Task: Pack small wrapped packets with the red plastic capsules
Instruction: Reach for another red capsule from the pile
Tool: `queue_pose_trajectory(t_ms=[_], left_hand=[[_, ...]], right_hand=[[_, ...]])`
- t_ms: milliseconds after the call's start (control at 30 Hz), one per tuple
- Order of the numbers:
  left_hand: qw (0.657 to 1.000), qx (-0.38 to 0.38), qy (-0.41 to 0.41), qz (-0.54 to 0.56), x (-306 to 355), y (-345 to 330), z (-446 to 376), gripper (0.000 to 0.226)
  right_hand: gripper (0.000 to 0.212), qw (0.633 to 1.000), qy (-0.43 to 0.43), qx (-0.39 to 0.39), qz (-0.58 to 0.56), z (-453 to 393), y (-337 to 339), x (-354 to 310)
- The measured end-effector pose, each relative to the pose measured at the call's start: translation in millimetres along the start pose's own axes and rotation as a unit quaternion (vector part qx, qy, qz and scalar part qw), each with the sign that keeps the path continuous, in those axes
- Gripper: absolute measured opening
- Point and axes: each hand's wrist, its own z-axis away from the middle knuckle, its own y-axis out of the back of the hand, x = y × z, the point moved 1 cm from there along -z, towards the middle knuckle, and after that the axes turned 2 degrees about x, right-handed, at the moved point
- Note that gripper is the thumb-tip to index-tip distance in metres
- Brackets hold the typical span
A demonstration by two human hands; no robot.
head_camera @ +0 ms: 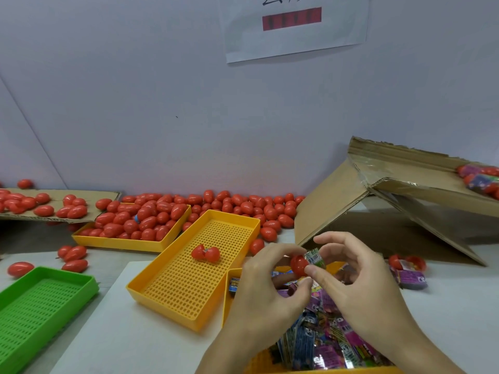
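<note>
I see the left hand curled round a glossy red capsule, fingertips gripping its smooth, egg-shaped shell. The right hand pinches a crinkly green packet between thumb and forefinger, its end touching the capsule's mouth. Both are held above a yellow tray heaped with shiny foil packets in purple and blue. Just left lies a perforated yellow tray of hard plastic holding one opened capsule, its two halves hinged apart. Behind it, a third tray is piled with closed capsules; more lie scattered along the wall, which is pale and matte. A green grid tray sits far left. Torn brown cardboard leans at right on the white table.
</note>
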Motion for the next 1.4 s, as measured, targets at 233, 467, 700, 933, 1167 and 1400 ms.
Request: queue_pose_trajectory(t_ms=[233,467,700,933,1167,1400], left_hand=[[0.976,0.026,0.115,0.185,5,4,-4,0.014],[0.925,0.029,0.162,0.343,2,1,-5,0.018],[0.932,0.015,0.134,0.336,3,-7,-1,0.023],[0.914,0.033,0.151,0.376,2,-13,-1,0.024],[0.909,0.052,0.194,0.366,-3,-15,-2,0.036],[0.943,0.039,0.173,0.282,-3,-17,1,0.043]], right_hand=[[0.042,0.996,0.062,0.0,0.06,5,-2,-6],[0.046,0.996,0.019,-0.003,-0.09,2,-3,1],[0.044,0.995,0.009,0.017,-0.103,1,-4,1],[0.041,0.997,0.01,0.022,-0.079,2,-6,3],[0.047,0.99,0.103,0.032,0.089,5,-5,-1],[0.049,0.957,0.185,0.07,0.213,6,-4,2]])
